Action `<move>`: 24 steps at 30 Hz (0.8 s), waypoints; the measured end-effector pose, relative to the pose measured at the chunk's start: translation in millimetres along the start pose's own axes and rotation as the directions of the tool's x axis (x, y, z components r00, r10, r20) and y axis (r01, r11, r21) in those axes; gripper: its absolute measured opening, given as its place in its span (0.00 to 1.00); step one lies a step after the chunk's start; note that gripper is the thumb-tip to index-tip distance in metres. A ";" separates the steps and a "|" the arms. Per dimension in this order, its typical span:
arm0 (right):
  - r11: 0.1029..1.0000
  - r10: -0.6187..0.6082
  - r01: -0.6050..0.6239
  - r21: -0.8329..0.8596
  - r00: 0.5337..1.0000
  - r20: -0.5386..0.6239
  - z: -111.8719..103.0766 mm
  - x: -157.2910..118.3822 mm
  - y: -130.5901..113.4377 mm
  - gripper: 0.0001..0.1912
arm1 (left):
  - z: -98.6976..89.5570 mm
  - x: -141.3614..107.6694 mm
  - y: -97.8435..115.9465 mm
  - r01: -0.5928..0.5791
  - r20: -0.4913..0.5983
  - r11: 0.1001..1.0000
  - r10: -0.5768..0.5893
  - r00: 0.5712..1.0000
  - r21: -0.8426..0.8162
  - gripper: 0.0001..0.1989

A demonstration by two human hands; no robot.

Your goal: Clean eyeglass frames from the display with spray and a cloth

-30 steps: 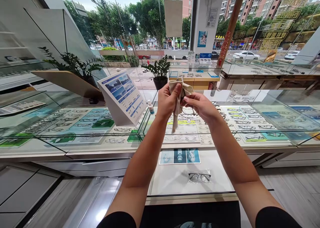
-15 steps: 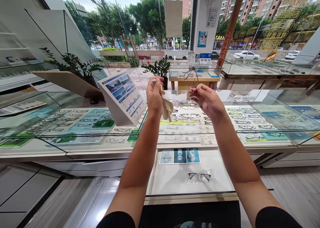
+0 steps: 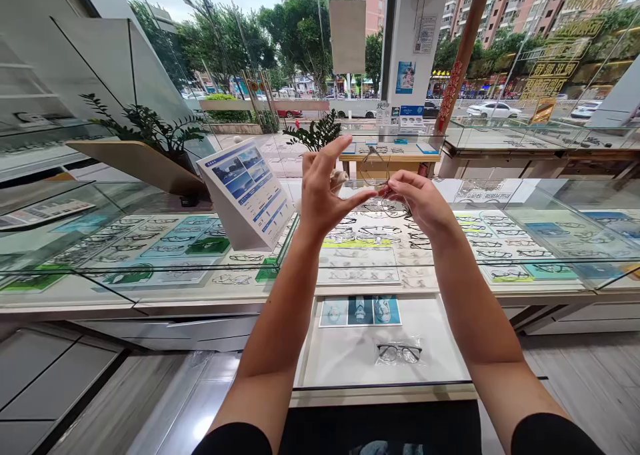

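Note:
Thin-framed glasses (image 3: 374,168) are held up in front of me, above the glass display case. My right hand (image 3: 417,198) pinches them at the frame, its fingers closed. Just left of them, my left hand (image 3: 325,188) has its thumb and index finger spread wide, the thumb tip close to the glasses. A pale cloth (image 3: 339,178) is bunched against the other fingers of my left hand, mostly hidden behind them.
Rows of glasses lie in the display case (image 3: 357,290). A calendar-like stand (image 3: 247,195) is on the glass at left. Below, an open white drawer (image 3: 345,368) holds bagged black-rimmed glasses (image 3: 399,354) and a photo card (image 3: 360,311). Potted plants (image 3: 315,133) stand beyond.
My left thumb and index finger have spread apart and moved right toward the glasses. The cloth has drawn up behind my hand. The glasses have shifted slightly left and tilted.

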State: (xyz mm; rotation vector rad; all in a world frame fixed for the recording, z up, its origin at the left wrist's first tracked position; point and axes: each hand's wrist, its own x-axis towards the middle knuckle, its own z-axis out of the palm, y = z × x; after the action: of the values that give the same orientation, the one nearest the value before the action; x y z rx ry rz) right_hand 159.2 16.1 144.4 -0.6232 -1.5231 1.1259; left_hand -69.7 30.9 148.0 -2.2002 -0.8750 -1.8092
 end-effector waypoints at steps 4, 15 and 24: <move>0.995 0.011 -0.004 -0.099 0.997 0.075 -4.8 -3.0 -6.4 0.13 | -1.3 0.5 -4.8 -0.151 0.097 0.977 0.137 0.986 0.149 0.49; 0.970 -0.032 0.061 -0.234 0.992 0.126 -5.2 -14.1 -26.6 0.19 | -5.7 3.1 2.2 -0.244 0.097 0.962 0.232 0.968 0.125 0.39; 0.528 -0.639 0.372 -0.763 0.766 -0.069 6.4 -23.8 -24.8 0.42 | -12.1 0.2 5.8 -0.023 -0.284 0.983 0.075 0.956 0.183 0.38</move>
State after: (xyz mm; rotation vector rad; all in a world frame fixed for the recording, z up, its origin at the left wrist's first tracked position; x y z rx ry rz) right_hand 164.0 -16.5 156.2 -0.7537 -1.6501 -0.1080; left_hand -76.8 20.5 152.6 -1.7754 -0.8704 -1.8861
